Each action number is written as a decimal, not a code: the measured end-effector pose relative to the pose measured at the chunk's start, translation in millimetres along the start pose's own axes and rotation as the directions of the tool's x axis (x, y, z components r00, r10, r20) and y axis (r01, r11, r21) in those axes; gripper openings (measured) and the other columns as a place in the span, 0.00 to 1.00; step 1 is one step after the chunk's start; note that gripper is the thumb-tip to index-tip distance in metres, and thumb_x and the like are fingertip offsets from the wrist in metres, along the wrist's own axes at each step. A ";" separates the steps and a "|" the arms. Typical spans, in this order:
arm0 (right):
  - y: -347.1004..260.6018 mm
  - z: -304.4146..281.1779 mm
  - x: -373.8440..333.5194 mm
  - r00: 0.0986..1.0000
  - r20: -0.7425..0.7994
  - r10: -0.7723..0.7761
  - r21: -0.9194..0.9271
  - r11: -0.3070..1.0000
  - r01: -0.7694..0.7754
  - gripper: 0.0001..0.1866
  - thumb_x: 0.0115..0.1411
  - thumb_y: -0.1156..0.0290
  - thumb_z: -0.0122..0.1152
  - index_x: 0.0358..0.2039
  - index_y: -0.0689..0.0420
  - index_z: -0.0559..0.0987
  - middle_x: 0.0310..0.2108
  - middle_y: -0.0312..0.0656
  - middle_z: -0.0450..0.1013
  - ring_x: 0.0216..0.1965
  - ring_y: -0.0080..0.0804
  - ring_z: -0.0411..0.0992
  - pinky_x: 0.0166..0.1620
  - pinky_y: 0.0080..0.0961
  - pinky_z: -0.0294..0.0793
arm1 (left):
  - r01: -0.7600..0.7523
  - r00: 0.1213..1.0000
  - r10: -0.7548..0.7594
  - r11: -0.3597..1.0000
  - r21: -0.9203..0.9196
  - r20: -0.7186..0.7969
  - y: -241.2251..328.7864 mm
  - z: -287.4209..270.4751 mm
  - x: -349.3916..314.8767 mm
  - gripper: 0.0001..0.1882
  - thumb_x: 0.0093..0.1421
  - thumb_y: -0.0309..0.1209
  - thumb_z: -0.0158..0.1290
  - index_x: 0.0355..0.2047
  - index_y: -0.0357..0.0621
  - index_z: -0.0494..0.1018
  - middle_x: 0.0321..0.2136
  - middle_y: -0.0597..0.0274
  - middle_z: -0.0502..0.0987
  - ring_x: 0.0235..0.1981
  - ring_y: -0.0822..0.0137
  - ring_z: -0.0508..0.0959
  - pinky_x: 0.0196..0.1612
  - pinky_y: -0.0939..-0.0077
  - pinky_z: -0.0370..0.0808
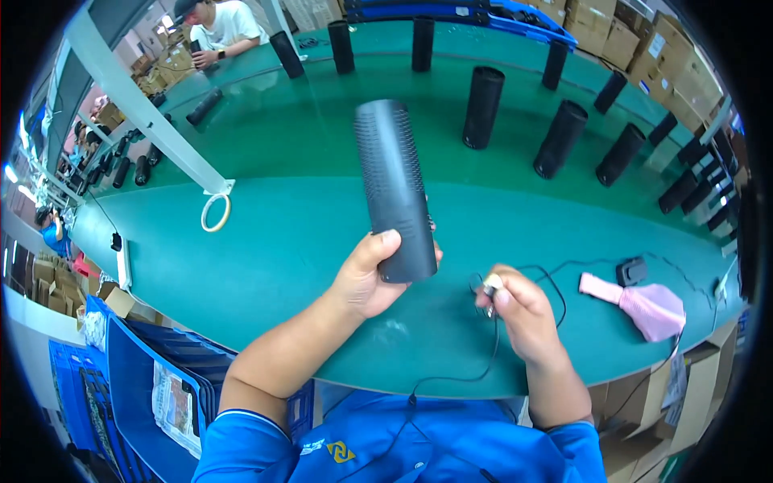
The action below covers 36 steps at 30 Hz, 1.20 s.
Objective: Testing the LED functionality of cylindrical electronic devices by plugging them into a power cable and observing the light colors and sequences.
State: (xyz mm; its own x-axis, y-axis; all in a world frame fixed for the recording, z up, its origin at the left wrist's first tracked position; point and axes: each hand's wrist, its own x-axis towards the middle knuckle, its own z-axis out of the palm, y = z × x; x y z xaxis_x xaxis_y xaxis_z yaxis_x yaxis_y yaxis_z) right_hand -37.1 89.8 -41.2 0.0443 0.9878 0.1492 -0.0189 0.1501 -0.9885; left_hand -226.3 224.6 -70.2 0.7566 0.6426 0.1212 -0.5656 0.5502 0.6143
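My left hand [372, 278] is wrapped round the lower end of a black cylindrical housing [392, 177] with rows of small slots along its upper part. It is held tilted above the green bench. To the right, my right hand [523, 310] pinches the end of a thin black cable [493, 354]; its plug is mostly hidden by the fingers. The cable hangs in a curve toward my blue shirt. The hands are apart, and the cable end does not touch the housing.
More black cylinders [483, 109] stand on the darker green belt [322, 133] beyond. A pink cloth piece [652, 310] and a black adapter [631, 271] lie right. A tape ring [216, 212] lies by a white post [153, 121]. Blue crates [149, 378] stand lower left. A person works across.
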 end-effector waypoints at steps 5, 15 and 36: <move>1.8 3.0 1.9 1.000 -0.015 0.020 -0.156 0.987 -0.022 0.10 0.62 0.70 0.49 0.27 0.60 0.75 0.25 0.35 0.66 0.26 0.24 0.60 0.31 0.20 0.60 | -0.061 0.998 0.058 0.995 0.084 0.034 -21.6 7.6 -8.7 0.42 0.50 0.44 0.59 0.61 0.47 0.53 0.47 0.50 0.70 0.45 0.53 0.74 0.50 0.52 0.71; 5.4 9.7 -3.0 1.000 0.014 -0.007 -0.302 0.953 0.010 0.06 0.58 0.75 0.52 0.24 0.59 0.74 0.21 0.35 0.65 0.22 0.25 0.59 0.27 0.21 0.59 | -0.072 0.996 0.066 0.993 0.096 0.063 -31.3 -7.9 -12.6 0.44 0.45 0.36 0.61 0.61 0.53 0.52 0.45 0.53 0.69 0.45 0.52 0.74 0.53 0.48 0.70; 0.2 19.4 -4.6 0.999 0.050 -0.003 -0.422 0.906 0.024 0.02 0.54 0.79 0.56 0.25 0.61 0.74 0.19 0.38 0.66 0.22 0.29 0.62 0.28 0.25 0.63 | -0.339 0.938 0.323 0.772 0.538 0.127 -44.8 8.4 -22.0 0.46 0.45 0.31 0.63 0.62 0.53 0.49 0.48 0.54 0.67 0.49 0.54 0.72 0.59 0.53 0.64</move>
State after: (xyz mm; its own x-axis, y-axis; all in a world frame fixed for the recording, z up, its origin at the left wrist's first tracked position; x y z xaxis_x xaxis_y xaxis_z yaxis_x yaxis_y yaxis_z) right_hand -56.7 86.1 -41.6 -0.0061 0.9881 0.1537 0.4055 0.1429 -0.9029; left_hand -214.8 181.3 -93.8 0.5689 0.7123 0.4112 -0.5164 -0.0797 0.8526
